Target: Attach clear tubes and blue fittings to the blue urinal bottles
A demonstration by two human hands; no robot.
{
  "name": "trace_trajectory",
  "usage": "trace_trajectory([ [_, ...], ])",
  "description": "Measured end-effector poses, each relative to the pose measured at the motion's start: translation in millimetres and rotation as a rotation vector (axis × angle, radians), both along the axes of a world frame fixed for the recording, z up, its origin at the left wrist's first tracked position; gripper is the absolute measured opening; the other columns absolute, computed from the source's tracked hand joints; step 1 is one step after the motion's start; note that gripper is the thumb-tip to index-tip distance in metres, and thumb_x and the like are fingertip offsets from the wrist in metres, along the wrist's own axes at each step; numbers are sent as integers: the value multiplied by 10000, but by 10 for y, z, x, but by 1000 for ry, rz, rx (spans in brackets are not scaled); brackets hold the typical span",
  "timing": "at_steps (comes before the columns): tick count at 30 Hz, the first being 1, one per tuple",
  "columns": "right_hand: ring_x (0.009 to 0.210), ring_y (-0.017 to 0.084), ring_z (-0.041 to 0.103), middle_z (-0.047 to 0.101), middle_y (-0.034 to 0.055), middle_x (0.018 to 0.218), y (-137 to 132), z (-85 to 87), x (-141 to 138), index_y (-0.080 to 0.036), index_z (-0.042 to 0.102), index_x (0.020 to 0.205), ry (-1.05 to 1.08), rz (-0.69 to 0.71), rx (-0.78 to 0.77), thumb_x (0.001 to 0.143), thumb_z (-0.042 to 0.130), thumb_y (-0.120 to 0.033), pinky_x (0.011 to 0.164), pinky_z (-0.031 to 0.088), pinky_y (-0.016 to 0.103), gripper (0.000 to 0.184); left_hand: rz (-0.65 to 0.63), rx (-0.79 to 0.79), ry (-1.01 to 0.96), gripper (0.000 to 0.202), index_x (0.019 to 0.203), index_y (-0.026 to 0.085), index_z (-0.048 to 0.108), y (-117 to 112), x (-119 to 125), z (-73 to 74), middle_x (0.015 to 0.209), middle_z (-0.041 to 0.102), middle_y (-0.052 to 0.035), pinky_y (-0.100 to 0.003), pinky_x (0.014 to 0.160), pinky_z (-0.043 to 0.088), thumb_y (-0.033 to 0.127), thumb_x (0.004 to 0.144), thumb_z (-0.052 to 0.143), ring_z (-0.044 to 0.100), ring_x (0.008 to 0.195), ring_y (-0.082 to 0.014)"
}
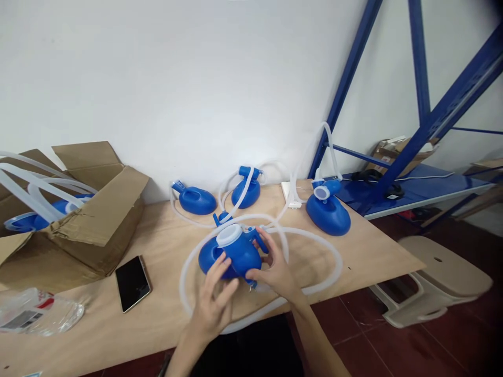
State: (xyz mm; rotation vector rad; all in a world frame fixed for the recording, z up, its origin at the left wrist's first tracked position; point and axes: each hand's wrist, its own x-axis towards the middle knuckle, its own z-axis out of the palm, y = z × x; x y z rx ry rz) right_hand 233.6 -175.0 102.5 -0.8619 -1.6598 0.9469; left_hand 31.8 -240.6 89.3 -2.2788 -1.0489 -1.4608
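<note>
A blue plastic urinal bottle [248, 257] with a white lid [229, 235] lies at the middle front of the table, its round neck turned up toward me. My right hand [277, 269] grips its right side, thumb in front and fingers behind near the blue clip. On the near left of the bottle is my left hand [214, 301], fingers apart, with fingertips at its surface; whether they press on it I cannot tell. A translucent hose [336, 262] loops widely around the bottle. Just behind the bottle sits a small blue fitting [222, 218].
More blue bottles stand by the wall: one left [197, 200], one centre [246, 193], one right [328, 214]. At left are an open carton [126, 209] of bottles and hoses, a phone [133, 283] and a clear water bottle [58, 314]. A stool [448, 262] stands right.
</note>
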Motion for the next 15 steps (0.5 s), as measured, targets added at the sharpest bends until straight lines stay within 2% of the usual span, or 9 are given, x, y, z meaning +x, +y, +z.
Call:
trace_trajectory([
  [1, 1210, 352, 637, 528, 166, 1436, 4, 14, 20, -342, 381, 1581, -74, -78, 52, 752, 886, -553, 842, 654, 457, 993, -8, -60, -61, 735, 1589, 326, 381, 7, -78, 81, 1450, 581, -154, -468, 991, 641, -25, 953, 493, 637, 1320, -286],
  [2, 1189, 347, 638, 545, 147, 1382, -6, 29, 28, -354, 415, 1567, -162, -139, 119, 765, 886, -508, 875, 646, 486, 942, 39, -97, -114, 685, 1588, 307, 383, 13, -145, 172, 1401, 607, -150, -438, 969, 648, 10, 978, 474, 671, 1262, -260],
  [4, 1152, 345, 635, 571, 123, 1263, -54, 43, -3, -358, 466, 1547, -326, -205, 289, 806, 863, -446, 941, 618, 537, 846, 174, -173, -116, 564, 1534, 273, 473, 30, -218, 365, 1379, 610, -144, -461, 1015, 617, 131, 995, 554, 655, 1261, -274],
  [6, 1117, 340, 634, 578, 117, 1198, -120, 19, -92, -348, 448, 1568, -405, -209, 467, 872, 801, -409, 970, 600, 557, 782, 214, -251, -30, 522, 1492, 258, 525, 72, -207, 524, 1441, 576, -147, -507, 1070, 571, 267, 982, 635, 605, 1316, -317],
  [8, 1100, 332, 635, 580, 121, 1189, -178, -46, -200, -326, 368, 1615, -394, -180, 583, 915, 749, -389, 986, 593, 556, 800, 176, -275, 36, 451, 1423, 254, 595, 147, -149, 603, 1434, 600, -135, -518, 1077, 556, 325, 980, 649, 585, 1333, -333],
  [11, 1122, 325, 639, 579, 134, 1226, -215, -176, -295, -279, 267, 1659, -327, -157, 597, 907, 758, -387, 1011, 591, 526, 904, 102, -274, 30, 269, 1256, 237, 704, 267, -67, 555, 1258, 719, -98, -456, 1024, 583, 275, 1011, 598, 679, 1181, -274],
  [15, 1130, 307, 655, 598, 128, 1237, -176, -281, -228, -270, 284, 1656, -331, -84, 586, 886, 780, -362, 1000, 601, 461, 921, 55, -257, -97, 206, 1049, 202, 750, 302, -21, 372, 1052, 783, -64, -384, 947, 594, 196, 1029, 545, 728, 991, -210],
])
